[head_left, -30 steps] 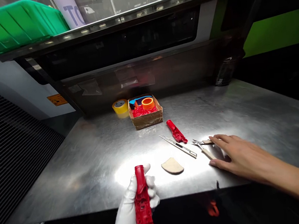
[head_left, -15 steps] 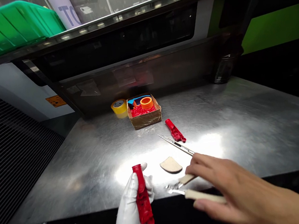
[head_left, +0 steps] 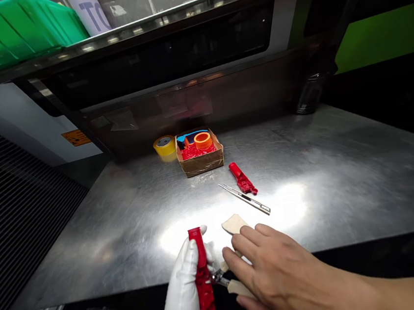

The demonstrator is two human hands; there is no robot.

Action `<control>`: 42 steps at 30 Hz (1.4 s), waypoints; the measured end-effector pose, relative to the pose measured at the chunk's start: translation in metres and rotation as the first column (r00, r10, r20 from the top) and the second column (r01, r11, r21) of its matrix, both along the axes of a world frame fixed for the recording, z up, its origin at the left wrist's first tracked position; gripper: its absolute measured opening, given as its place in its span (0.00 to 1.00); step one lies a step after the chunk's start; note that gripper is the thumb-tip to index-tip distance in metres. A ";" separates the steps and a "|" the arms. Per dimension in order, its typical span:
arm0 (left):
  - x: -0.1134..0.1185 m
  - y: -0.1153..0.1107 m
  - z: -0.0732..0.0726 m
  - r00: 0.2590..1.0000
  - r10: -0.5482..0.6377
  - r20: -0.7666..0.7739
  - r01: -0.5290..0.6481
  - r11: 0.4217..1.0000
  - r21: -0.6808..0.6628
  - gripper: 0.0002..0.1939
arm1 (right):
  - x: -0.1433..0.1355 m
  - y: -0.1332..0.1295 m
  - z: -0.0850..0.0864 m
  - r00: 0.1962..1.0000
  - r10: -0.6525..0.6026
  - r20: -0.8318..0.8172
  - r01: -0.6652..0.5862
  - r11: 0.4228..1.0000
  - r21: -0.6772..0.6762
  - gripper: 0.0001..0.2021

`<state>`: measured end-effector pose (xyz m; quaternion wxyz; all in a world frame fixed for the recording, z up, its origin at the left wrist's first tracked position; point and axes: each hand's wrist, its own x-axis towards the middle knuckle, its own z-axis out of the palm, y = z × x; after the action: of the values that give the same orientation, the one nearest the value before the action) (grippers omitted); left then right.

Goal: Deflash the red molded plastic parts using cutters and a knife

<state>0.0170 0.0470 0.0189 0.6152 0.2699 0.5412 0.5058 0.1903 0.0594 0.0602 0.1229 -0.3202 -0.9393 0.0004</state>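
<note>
In a white glove, my left hand [head_left: 182,288] grips a red plastic part [head_left: 201,269], held roughly upright at the table's front edge. My bare right hand [head_left: 274,271] is closed around the pale handles of a pair of nippers [head_left: 237,287]. The metal jaws are at the right side of the red part and appear to touch it; whether they bite on it I cannot tell. Just beyond my right fingers lies a beige fan-shaped pad [head_left: 233,223], partly covered by them. Behind it rest tweezers [head_left: 246,199] and a second red plastic part [head_left: 242,178].
A small cardboard box [head_left: 204,165] with red scraps and an orange ring stands mid-table, beside a yellow tape roll [head_left: 164,146]. A dark bottle [head_left: 309,94] is at the back right. Overhead, a shelf carries a green bin [head_left: 20,34].
My right hand has moved left and toward me, bringing the nippers' jaws from beside the pad to the red part. My left hand has shifted slightly right.
</note>
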 end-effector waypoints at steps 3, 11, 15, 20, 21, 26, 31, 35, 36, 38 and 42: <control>-0.001 0.000 -0.001 0.998 -0.057 -0.005 0.057 0.998 -0.008 0.25 | -0.005 -0.003 -0.005 0.999 -0.042 0.002 0.042 0.991 0.130 0.13; 0.002 0.002 -0.002 0.998 -0.052 0.035 0.052 0.999 -0.006 0.18 | -0.012 -0.003 -0.014 0.995 -0.071 0.072 0.054 0.973 0.224 0.11; 0.001 0.002 -0.003 0.997 -0.056 0.060 0.056 0.998 -0.001 0.14 | -0.011 -0.003 -0.013 0.989 -0.025 0.146 -0.007 0.976 0.217 0.10; -0.002 0.006 -0.004 0.998 -0.068 0.003 0.068 0.998 0.004 0.14 | -0.008 0.001 -0.007 0.960 0.096 0.264 -0.152 0.968 0.201 0.06; -0.001 0.007 -0.004 0.998 -0.064 -0.003 0.064 0.998 0.005 0.14 | -0.007 0.002 -0.007 0.950 0.130 0.283 -0.186 0.966 0.182 0.05; 0.000 0.009 0.000 0.996 -0.061 0.067 0.061 0.998 0.001 0.18 | -0.006 0.008 -0.009 0.971 0.140 0.192 -0.168 0.976 0.136 0.06; -0.002 0.008 0.001 0.999 -0.039 0.025 0.039 0.999 -0.001 0.23 | -0.009 0.007 -0.005 0.991 0.029 0.132 -0.047 0.990 0.136 0.12; -0.002 0.009 0.000 0.998 -0.053 0.024 0.053 0.999 -0.006 0.22 | -0.013 0.004 -0.003 0.990 -0.013 0.140 -0.009 0.988 0.152 0.10; -0.001 0.009 0.000 0.998 -0.051 0.034 0.051 0.999 -0.007 0.23 | -0.015 0.003 -0.004 0.990 -0.027 0.136 0.004 0.986 0.166 0.09; 0.000 0.010 0.000 0.998 -0.036 0.054 0.037 0.999 -0.007 0.24 | -0.017 0.002 -0.006 0.990 -0.051 0.128 0.025 0.980 0.198 0.08; 0.001 0.011 0.000 0.999 -0.026 0.042 0.025 1.000 0.008 0.25 | -0.021 0.000 -0.010 0.991 -0.080 0.103 0.052 0.967 0.251 0.06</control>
<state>0.0183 0.0581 0.0189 0.6320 0.2681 0.5228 0.5054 0.1696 0.0593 0.0502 0.1089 -0.3329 -0.9263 -0.1387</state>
